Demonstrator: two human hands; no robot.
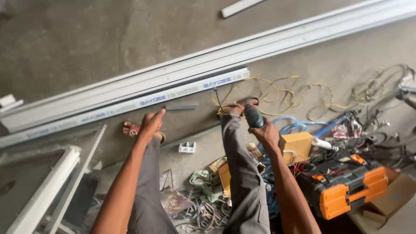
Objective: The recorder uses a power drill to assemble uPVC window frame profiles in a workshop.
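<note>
I stand on a concrete floor and look down at my legs in grey trousers. My right hand (265, 133) grips a dark green power drill (253, 115) whose bit points up toward the long white plastic profiles (203, 73). Held low in front of my left knee, my left hand (150, 125) holds nothing; its fingers are together and extended toward a short grey strip (182, 106) on the floor beside a white profile with blue print (130, 105). My sandalled feet (130, 129) show below the hands.
Tangled yellow wire (281, 97) and blue hose (299, 126) lie to the right. A black and orange tool case (346, 186), a yellow box (297, 145), cardboard and cable scraps sit near my right leg. More white profiles (47, 190) lie at the lower left.
</note>
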